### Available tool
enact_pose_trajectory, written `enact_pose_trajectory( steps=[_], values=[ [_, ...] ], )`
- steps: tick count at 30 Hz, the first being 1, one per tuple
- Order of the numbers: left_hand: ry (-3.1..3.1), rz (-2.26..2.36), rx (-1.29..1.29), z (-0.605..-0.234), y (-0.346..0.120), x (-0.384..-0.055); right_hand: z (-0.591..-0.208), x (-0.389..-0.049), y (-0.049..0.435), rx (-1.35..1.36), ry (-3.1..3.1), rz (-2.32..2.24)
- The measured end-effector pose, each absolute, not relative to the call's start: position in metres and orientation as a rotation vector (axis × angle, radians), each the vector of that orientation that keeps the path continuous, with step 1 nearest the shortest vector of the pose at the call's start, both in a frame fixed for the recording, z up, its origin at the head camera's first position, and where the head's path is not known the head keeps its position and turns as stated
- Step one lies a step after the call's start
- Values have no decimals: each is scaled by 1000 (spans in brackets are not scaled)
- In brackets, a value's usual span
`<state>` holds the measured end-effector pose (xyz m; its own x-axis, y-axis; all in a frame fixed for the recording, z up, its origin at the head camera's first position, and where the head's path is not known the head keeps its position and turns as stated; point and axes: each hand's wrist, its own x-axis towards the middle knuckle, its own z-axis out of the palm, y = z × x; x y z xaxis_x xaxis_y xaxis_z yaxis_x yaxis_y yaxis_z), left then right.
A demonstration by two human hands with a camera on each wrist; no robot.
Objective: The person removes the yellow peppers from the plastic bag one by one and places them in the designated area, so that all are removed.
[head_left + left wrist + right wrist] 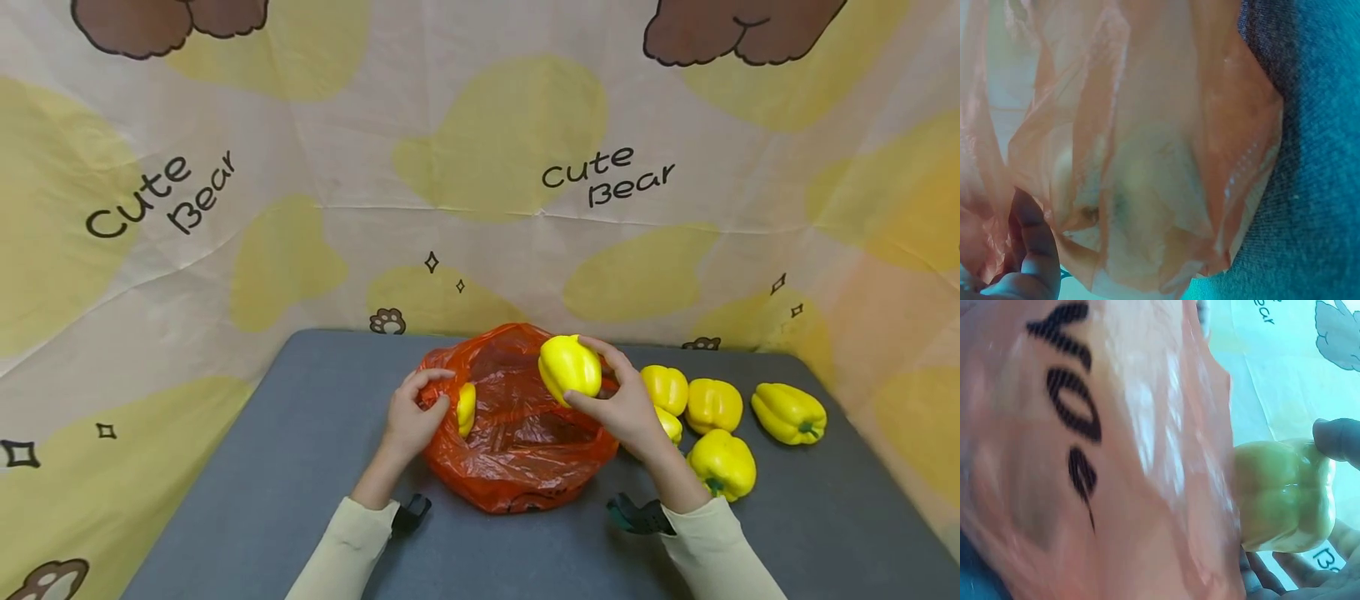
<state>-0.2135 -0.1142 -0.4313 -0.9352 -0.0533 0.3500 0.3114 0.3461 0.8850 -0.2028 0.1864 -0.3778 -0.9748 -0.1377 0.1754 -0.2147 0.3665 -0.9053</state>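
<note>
A red plastic bag (525,467) stands with its mouth open in the middle of the table. At its left rim my left hand (411,417) holds the film between thumb and fingers. Inside the bag, near that hand, part of a yellow bell pepper (466,410) shows. My right hand (630,408) grips another yellow bell pepper (568,368) over the right side of the bag's mouth. The right wrist view shows this held pepper (1282,494) beside the bag's printed wall (1129,550). Through the film in the left wrist view, pale shapes are blurred.
Several yellow bell peppers lie right of the bag, among them one near the front (722,464) and one farthest right (789,413). My right forearm partly covers the nearest ones. The grey table (300,467) meets a printed cloth backdrop (487,267) behind.
</note>
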Motion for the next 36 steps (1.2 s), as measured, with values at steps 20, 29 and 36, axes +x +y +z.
enact_pose_trajectory(
  steps=[20,29,36],
  values=[
    [-2303,-1662,-199,-426,-111,-212,-367,-183,245,244,-2509,1471],
    [-2307,-1663,-190,-432,-113,-215,-373,-169,275,157,-2515,1360],
    [-2318,-1656,-182,-432,-114,-214,-380,-160,300,65,-2486,1385]
  ],
)
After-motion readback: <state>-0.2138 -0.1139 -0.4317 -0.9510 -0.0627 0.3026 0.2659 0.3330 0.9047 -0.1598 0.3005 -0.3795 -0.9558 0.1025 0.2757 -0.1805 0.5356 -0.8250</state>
